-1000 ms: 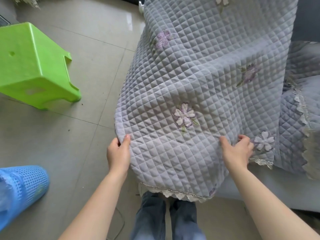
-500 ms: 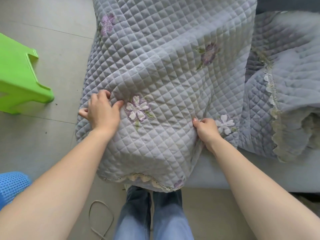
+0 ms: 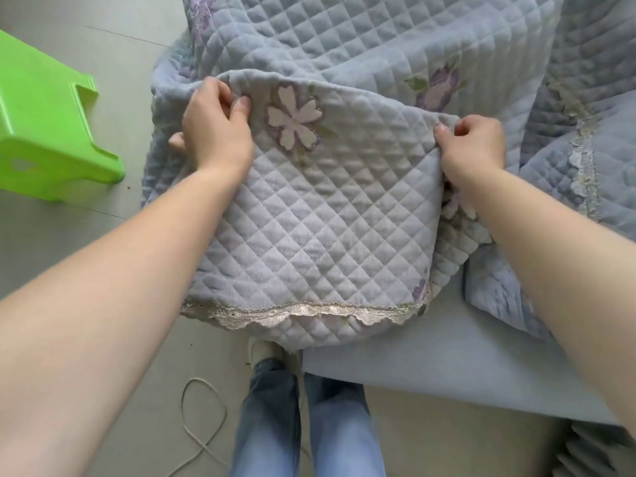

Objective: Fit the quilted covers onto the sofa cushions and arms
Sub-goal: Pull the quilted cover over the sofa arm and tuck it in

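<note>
A grey-lilac quilted cover with embroidered flowers and a lace hem lies draped over the sofa arm in front of me. Its near part is bunched up into a raised fold. My left hand pinches the left end of that fold between thumb and fingers, beside a white flower patch. My right hand grips the fold's right end with curled fingers. The lace hem hangs just above my feet. What lies under the cover is hidden.
A second quilted cover with lace trim lies rumpled on the sofa seat at right. A green plastic stool stands on the tiled floor at left. A loop of cord lies by my feet.
Both hands have gone from resting on the cover to gripping it, gathering its front into a raised fold. The view has dropped closer, and the blue basket is out of frame.
</note>
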A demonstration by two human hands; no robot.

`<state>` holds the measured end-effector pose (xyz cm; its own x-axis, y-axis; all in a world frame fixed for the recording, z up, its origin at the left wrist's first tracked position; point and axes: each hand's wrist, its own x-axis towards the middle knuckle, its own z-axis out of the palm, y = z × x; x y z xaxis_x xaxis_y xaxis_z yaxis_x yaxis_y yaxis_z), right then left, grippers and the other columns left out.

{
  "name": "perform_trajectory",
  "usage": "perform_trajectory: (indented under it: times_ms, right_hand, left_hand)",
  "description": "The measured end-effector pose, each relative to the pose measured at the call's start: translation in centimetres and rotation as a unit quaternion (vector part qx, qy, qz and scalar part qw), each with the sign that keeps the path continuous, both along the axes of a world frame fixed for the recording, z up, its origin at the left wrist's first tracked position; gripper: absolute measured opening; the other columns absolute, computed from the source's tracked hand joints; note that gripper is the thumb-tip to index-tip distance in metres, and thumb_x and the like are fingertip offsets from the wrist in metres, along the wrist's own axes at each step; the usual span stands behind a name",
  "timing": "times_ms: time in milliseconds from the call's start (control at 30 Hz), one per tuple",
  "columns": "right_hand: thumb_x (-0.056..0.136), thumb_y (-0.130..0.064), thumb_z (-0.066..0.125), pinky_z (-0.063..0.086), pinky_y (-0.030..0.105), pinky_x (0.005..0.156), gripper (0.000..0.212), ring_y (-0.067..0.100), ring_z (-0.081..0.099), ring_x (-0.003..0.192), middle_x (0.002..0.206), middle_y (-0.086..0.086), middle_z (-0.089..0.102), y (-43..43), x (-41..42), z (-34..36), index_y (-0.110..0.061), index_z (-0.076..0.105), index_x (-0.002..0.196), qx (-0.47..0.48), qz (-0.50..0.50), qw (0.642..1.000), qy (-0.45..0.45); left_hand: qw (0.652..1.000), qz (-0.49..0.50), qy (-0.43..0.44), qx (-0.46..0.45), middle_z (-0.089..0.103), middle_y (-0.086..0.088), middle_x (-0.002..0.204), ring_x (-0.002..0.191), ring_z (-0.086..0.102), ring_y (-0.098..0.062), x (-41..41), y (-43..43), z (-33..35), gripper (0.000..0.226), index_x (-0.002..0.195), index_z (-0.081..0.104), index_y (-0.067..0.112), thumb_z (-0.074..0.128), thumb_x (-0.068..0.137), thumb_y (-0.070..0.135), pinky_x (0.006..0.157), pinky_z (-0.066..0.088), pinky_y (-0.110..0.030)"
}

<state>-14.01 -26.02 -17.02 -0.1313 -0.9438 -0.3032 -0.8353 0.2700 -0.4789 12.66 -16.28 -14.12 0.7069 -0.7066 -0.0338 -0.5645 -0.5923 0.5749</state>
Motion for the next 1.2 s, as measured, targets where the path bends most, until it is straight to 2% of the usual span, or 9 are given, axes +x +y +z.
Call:
perform_trajectory:
  times_ms: [100, 233, 367, 500, 600, 733, 900, 1033, 1200]
  right_hand:
    - [0.094, -0.036, 0.045, 0.036, 0.031, 0.066, 0.028, 0.02, 0.051, 0.078, 0.078, 0.0, 0.056, 2.3, -0.6, -0.3, -0.014, 0.053, 0.078, 0.032, 0.072, 0.996, -0.047]
    - [0.089, -0.033, 0.048, 0.046, 0.033, 0.082, 0.024, 0.015, 0.06, 0.097, 0.098, -0.005, 0.068, 8.2, -2.3, -1.0, -0.019, 0.067, 0.091, 0.126, -0.175, 0.938, -0.272]
    - [0.089, -0.017, 0.059, 0.053, 0.047, 0.09, 0.019, 0.026, 0.065, 0.1, 0.105, 0.011, 0.071, 17.1, -5.3, -3.2, -0.005, 0.068, 0.1, 0.318, -0.172, 0.905, -0.225]
    - [0.092, -0.022, 0.056, 0.051, 0.044, 0.095, 0.041, 0.023, 0.062, 0.108, 0.122, 0.008, 0.064, 19.6, -4.8, -3.8, -0.013, 0.053, 0.131, 0.343, -0.228, 0.858, -0.306]
    - [0.092, -0.023, 0.051, 0.047, 0.047, 0.099, 0.041, 0.027, 0.057, 0.116, 0.131, 0.011, 0.056, 19.1, -3.5, -4.7, -0.014, 0.053, 0.132, 0.345, -0.215, 0.856, -0.321]
    - [0.092, -0.018, 0.052, 0.052, 0.044, 0.093, 0.024, 0.023, 0.066, 0.101, 0.111, 0.009, 0.07, 18.4, -3.8, -4.6, -0.009, 0.067, 0.108, 0.376, -0.123, 0.862, -0.317]
    - [0.082, -0.017, 0.061, 0.043, 0.028, 0.06, 0.007, 0.019, 0.057, 0.066, 0.074, 0.002, 0.067, 19.7, -5.3, -5.0, -0.013, 0.066, 0.082, 0.383, -0.016, 0.912, -0.147]
    - [0.079, -0.017, 0.057, 0.052, 0.04, 0.072, 0.007, 0.026, 0.063, 0.078, 0.08, 0.005, 0.069, 21.9, -3.9, -6.2, -0.016, 0.064, 0.08, 0.27, -0.082, 0.953, -0.112]
    - [0.079, -0.003, 0.049, 0.044, 0.025, 0.045, 0.013, 0.017, 0.055, 0.055, 0.068, 0.007, 0.064, 21.0, -2.5, -6.2, -0.003, 0.061, 0.083, 0.195, -0.229, 0.919, -0.256]
  left_hand:
    - [0.999, -0.012, -0.017, 0.037, 0.054, -0.001, 0.1, 0.104, 0.051, -0.023, -0.8, 0.5, -1.5, 0.009, 0.093, 0.048, 0.018, 0.05, 0.094, 0.027, 0.096, 0.037, -0.042]
    - [0.993, -0.05, -0.064, 0.087, 0.046, -0.003, 0.133, 0.125, 0.038, -0.024, -0.8, 6.0, -2.6, 0.038, 0.129, 0.048, 0.026, 0.047, 0.094, 0.04, 0.102, 0.026, -0.046]
    - [0.973, 0.144, 0.046, 0.175, 0.033, -0.01, 0.148, 0.135, 0.027, -0.032, 1.6, 13.4, -3.9, 0.065, 0.139, 0.038, 0.03, 0.042, 0.086, 0.067, 0.109, 0.018, -0.05]
    - [0.846, 0.427, 0.293, 0.128, 0.047, -0.012, 0.14, 0.121, 0.05, -0.032, 3.7, 17.7, -5.3, 0.069, 0.137, 0.044, 0.022, 0.045, 0.083, 0.065, 0.099, 0.042, -0.046]
    - [0.726, 0.372, 0.577, 0.045, 0.064, -0.002, 0.123, 0.107, 0.061, -0.028, 3.6, 19.6, -5.4, 0.069, 0.132, 0.055, 0.029, 0.031, 0.086, 0.074, 0.092, 0.047, -0.053]
    - [0.759, 0.378, 0.53, -0.011, 0.062, -0.003, 0.128, 0.114, 0.06, -0.024, 3.7, 19.7, -5.7, 0.06, 0.136, 0.051, 0.022, 0.036, 0.094, 0.062, 0.097, 0.046, -0.051]
    - [0.86, 0.44, 0.244, 0.08, 0.056, -0.013, 0.131, 0.106, 0.059, -0.024, 7.5, 21.0, -5.5, 0.055, 0.13, 0.051, 0.004, 0.052, 0.093, 0.045, 0.095, 0.047, -0.034]
    - [0.777, 0.427, 0.46, 0.047, 0.057, -0.008, 0.131, 0.109, 0.062, -0.025, 10.7, 21.2, -6.5, 0.05, 0.136, 0.047, 0.014, 0.03, 0.101, 0.044, 0.096, 0.046, -0.046]
    - [0.689, 0.441, 0.575, 0.015, 0.052, -0.008, 0.14, 0.127, 0.049, -0.027, 4.4, 25.1, -7.7, 0.046, 0.123, 0.057, 0.02, 0.017, 0.101, 0.023, 0.106, 0.037, -0.046]
